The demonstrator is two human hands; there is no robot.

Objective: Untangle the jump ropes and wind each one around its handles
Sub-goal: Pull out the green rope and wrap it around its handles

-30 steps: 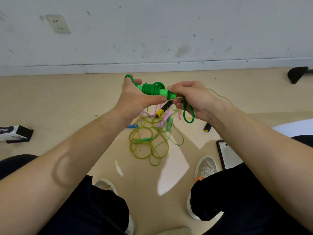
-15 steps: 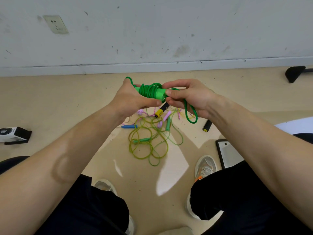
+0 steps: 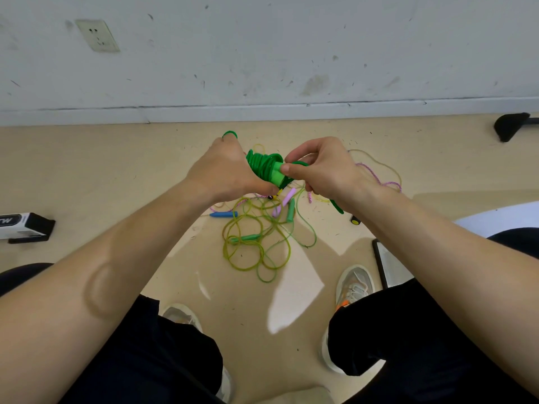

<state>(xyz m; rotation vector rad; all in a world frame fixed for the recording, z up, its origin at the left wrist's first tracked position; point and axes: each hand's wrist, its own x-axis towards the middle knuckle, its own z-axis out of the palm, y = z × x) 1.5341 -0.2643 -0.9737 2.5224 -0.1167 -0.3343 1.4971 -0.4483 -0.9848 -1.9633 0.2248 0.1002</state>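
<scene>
I hold a bright green jump rope (image 3: 264, 166) above the floor, its cord coiled round the paired green handles. My left hand (image 3: 226, 170) grips the handles from the left, and a small green loop sticks up past its fingers. My right hand (image 3: 318, 167) pinches the cord at the handles' right end, and a green tail hangs down under its wrist. On the floor below lies a tangle of yellow-green rope (image 3: 256, 243) with teal handles (image 3: 290, 210), a pink handle (image 3: 287, 197), a blue handle (image 3: 223, 214) and a pink cord (image 3: 379, 180).
A black and white box (image 3: 23, 227) lies on the floor at the left. A dark tablet (image 3: 386, 262) rests by my right knee, next to my shoes. A black chair foot (image 3: 510, 126) sits at the far right near the wall. A small black and yellow handle (image 3: 355, 220) lies under my right wrist.
Both hands have tilted the wound bundle so its right end points down and toward me. My right hand has drawn the hanging green loop in closer, leaving a shorter tail.
</scene>
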